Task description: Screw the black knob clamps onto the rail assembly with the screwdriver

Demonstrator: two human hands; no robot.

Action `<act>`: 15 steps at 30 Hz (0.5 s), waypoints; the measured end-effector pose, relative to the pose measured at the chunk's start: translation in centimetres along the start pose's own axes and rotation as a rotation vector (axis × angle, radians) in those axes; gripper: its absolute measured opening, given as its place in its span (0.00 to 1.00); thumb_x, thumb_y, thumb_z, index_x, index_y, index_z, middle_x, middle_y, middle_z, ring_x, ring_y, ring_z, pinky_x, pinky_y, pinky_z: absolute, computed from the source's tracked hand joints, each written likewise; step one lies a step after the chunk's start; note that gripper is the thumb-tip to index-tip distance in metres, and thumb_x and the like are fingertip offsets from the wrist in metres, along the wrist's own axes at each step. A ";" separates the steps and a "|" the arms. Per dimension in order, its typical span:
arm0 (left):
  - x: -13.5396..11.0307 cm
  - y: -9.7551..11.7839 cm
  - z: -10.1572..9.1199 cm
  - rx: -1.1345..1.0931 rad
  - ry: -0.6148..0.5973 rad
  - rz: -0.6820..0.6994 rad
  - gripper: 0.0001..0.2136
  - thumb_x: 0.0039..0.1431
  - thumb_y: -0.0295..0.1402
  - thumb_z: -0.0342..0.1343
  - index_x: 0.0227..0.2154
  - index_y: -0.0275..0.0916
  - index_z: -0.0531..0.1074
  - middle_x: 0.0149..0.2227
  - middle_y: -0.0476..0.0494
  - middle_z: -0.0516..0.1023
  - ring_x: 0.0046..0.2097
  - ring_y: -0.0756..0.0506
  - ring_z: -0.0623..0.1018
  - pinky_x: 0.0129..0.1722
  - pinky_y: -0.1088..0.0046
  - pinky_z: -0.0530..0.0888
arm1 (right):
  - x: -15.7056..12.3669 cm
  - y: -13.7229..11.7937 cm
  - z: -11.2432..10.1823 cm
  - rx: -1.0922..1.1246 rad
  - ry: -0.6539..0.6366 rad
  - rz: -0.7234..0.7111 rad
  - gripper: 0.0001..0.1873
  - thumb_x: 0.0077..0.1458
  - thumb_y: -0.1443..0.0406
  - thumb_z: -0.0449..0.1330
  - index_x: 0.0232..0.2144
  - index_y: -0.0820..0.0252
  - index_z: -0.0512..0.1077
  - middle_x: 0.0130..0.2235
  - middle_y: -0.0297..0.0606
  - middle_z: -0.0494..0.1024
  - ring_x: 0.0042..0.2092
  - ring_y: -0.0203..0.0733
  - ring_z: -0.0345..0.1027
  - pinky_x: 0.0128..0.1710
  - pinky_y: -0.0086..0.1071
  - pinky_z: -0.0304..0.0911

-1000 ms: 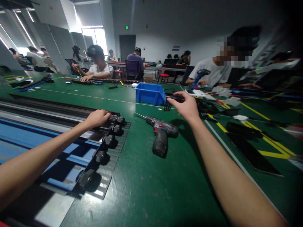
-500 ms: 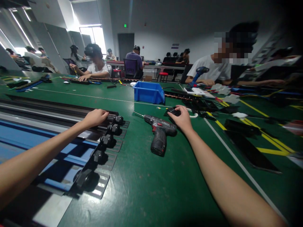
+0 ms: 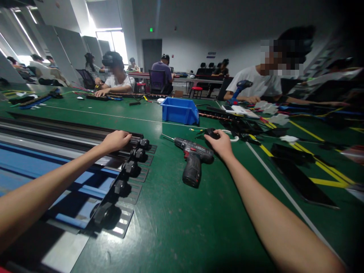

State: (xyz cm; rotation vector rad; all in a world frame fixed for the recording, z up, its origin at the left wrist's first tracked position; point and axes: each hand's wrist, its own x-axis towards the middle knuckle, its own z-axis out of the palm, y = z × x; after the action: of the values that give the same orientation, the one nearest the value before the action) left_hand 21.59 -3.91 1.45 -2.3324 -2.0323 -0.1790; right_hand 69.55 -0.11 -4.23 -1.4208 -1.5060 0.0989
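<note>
My left hand (image 3: pixel 117 141) lies over the end of the farthest long black rail (image 3: pixel 137 135), its fingers bent around the edge. Black knobbed cable glands (image 3: pixel 131 168) and slotted metal tabs (image 3: pixel 121 223) line the ends of the neighbouring rails. In my right hand (image 3: pixel 222 143) a small black part (image 3: pixel 211 133) is pinched between thumb and fingers, just above the table; its kind is unclear. A black and red cordless drill (image 3: pixel 196 149) rests on its side between my hands, its long bit pointing to the far left.
A blue plastic bin (image 3: pixel 179 111) stands beyond the drill. A white hook-shaped piece (image 3: pixel 234 138) and a short yellow-green wire (image 3: pixel 196 130) lie by my right hand. Black panels (image 3: pixel 304 182) are on the right. Across the green table (image 3: pixel 170 227), a co-worker (image 3: pixel 264 81) sits near a blue drill (image 3: pixel 240 91).
My right hand has turned the small black part, which now sits higher against the fingertips. My left hand stays on the rail. The view has shifted slightly.
</note>
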 end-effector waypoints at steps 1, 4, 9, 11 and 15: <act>0.0 0.0 0.0 0.002 -0.001 0.002 0.27 0.64 0.50 0.36 0.29 0.41 0.77 0.34 0.36 0.81 0.38 0.37 0.79 0.35 0.69 0.67 | 0.6 -0.4 -0.1 0.055 0.056 0.047 0.17 0.45 0.52 0.66 0.29 0.57 0.69 0.30 0.35 0.72 0.32 0.40 0.64 0.34 0.35 0.59; 0.1 -0.2 0.2 0.005 0.003 0.010 0.27 0.65 0.50 0.36 0.29 0.42 0.76 0.33 0.36 0.81 0.38 0.36 0.79 0.34 0.69 0.67 | 3.4 -2.1 -0.8 0.355 0.253 0.172 0.16 0.50 0.51 0.61 0.30 0.56 0.66 0.30 0.35 0.72 0.32 0.40 0.67 0.34 0.36 0.64; 0.2 -0.3 0.2 -0.005 0.004 0.007 0.27 0.64 0.51 0.36 0.29 0.42 0.77 0.33 0.36 0.81 0.37 0.37 0.78 0.35 0.69 0.67 | 7.2 -7.7 -3.9 0.699 0.245 0.098 0.13 0.58 0.54 0.51 0.38 0.56 0.64 0.40 0.48 0.75 0.38 0.41 0.72 0.37 0.38 0.67; 0.2 -0.3 0.2 -0.005 -0.002 -0.001 0.27 0.64 0.51 0.36 0.29 0.41 0.77 0.33 0.36 0.81 0.37 0.37 0.79 0.35 0.69 0.67 | 6.8 -10.6 -5.2 0.725 0.178 0.040 0.15 0.60 0.54 0.48 0.41 0.57 0.65 0.44 0.52 0.76 0.40 0.42 0.73 0.37 0.38 0.67; 0.2 -0.2 0.2 0.006 -0.008 -0.001 0.27 0.65 0.49 0.36 0.30 0.41 0.77 0.35 0.35 0.81 0.38 0.37 0.79 0.34 0.69 0.67 | 3.9 -15.7 -5.8 0.735 0.031 0.008 0.14 0.56 0.55 0.59 0.40 0.58 0.68 0.42 0.46 0.78 0.37 0.40 0.73 0.33 0.34 0.66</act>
State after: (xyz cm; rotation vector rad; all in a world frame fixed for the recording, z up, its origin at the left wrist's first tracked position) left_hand 21.43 -3.69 1.29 -2.3320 -2.0351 -0.1631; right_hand 63.47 -4.98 11.09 -0.8260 -1.2461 0.5710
